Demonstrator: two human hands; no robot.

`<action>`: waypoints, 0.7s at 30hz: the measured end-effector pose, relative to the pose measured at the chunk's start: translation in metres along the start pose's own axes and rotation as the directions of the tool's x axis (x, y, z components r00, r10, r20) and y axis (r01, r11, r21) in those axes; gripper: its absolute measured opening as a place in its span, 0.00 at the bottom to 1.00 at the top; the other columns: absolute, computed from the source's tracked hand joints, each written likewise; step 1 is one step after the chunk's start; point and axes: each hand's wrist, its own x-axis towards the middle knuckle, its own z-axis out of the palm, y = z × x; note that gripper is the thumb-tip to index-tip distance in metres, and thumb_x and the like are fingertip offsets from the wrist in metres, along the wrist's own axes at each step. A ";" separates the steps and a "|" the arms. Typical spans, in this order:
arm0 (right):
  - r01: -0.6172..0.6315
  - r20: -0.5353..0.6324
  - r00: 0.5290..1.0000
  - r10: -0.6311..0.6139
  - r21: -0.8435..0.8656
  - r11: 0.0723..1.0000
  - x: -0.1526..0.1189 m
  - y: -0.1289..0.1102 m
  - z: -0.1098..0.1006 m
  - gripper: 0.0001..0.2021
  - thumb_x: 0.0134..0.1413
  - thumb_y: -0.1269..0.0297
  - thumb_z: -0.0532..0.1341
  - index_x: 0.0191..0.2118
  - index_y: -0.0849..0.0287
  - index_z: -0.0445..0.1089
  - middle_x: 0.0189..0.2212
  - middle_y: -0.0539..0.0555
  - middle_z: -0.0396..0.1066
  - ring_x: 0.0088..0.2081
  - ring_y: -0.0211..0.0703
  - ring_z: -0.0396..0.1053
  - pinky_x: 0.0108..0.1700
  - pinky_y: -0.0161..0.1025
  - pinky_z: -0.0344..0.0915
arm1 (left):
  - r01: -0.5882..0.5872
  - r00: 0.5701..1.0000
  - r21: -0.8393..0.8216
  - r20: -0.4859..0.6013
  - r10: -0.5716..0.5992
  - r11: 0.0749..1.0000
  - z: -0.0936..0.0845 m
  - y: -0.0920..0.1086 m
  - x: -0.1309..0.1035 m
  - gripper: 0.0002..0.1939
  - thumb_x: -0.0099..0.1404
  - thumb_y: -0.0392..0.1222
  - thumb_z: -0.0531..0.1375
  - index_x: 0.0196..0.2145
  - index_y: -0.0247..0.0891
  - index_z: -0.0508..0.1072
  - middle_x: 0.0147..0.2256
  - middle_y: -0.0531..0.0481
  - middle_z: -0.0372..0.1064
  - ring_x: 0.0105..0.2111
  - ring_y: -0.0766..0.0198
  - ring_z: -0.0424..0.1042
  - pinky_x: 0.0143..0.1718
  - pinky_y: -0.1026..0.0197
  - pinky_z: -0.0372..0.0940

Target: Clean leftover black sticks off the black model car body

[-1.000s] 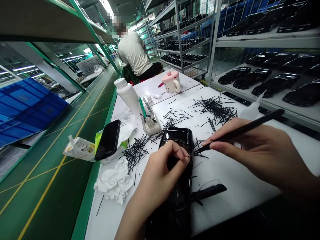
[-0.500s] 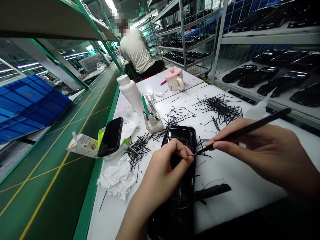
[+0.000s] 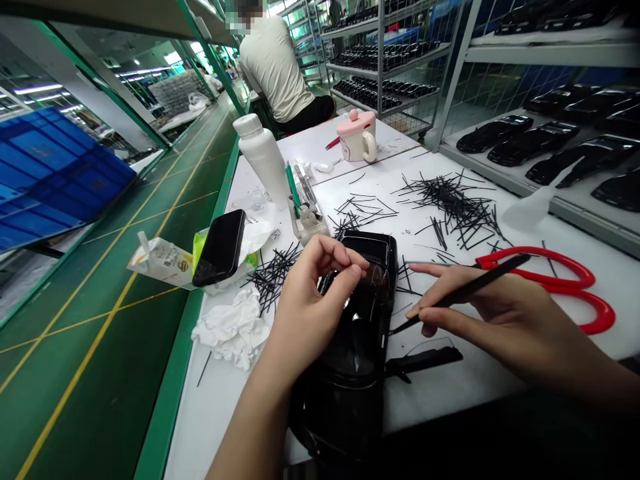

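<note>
While gripping black tweezers (image 3: 467,287) between thumb and fingers of the right hand (image 3: 505,320), points their slim tips in at the right side of the black model car (image 3: 350,360). Holds the left hand (image 3: 310,300) over the same car, thumb and forefinger pressed together at the tips; cannot tell, at this size, whether pinching anything tiny there. Finds the car on the white table (image 3: 425,403), long axis running away from the body, directly beneath the left fingers and to the left of the right hand, so nearer to the left. Shows a flat black piece (image 3: 433,360) jutting out beside the car, and red-handled scissors (image 3: 609,315) just behind the right hand. Beyond, bears thin black strips (image 3: 450,200) in loose heaps, a white bottle (image 3: 263,157) and a pink-lidded mug (image 3: 356,141). Along the left edge, holds a dark phone (image 3: 220,247) above crumpled tissue (image 3: 233,330), next to a drink carton (image 3: 165,261). Bears printing on the carton, too small to read. Offers no readable brand or label elsewhere.
</note>
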 end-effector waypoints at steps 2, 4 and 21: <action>0.035 0.011 0.999 -0.034 -0.011 0.999 0.001 0.002 0.003 0.04 0.61 0.59 0.65 0.34 0.49 0.73 0.25 0.44 0.75 0.39 0.48 0.77 0.65 0.53 0.60 | 0.006 1.000 -0.024 -0.017 -0.007 1.000 0.002 -0.002 0.001 0.08 0.67 0.34 0.58 0.34 0.41 0.62 0.37 0.54 0.71 0.39 0.68 0.71 0.44 0.63 0.64; 0.107 0.021 0.994 -0.106 -0.025 0.994 0.002 0.003 0.005 0.03 0.62 0.62 0.64 0.35 0.51 0.72 0.25 0.43 0.73 0.31 0.41 0.75 0.65 0.50 0.60 | 0.006 1.000 -0.034 -0.023 -0.007 0.999 0.004 -0.002 0.002 0.08 0.66 0.32 0.58 0.34 0.41 0.62 0.36 0.55 0.71 0.38 0.68 0.71 0.44 0.63 0.64; 0.219 -0.018 0.974 -0.226 -0.190 0.957 0.001 0.009 0.010 0.03 0.62 0.66 0.64 0.39 0.50 0.71 0.35 0.43 0.78 0.47 0.41 0.76 0.63 0.36 0.61 | -0.027 0.999 0.003 0.027 0.027 1.000 0.007 -0.004 0.002 0.05 0.66 0.32 0.58 0.34 0.40 0.65 0.35 0.53 0.71 0.36 0.66 0.70 0.42 0.61 0.64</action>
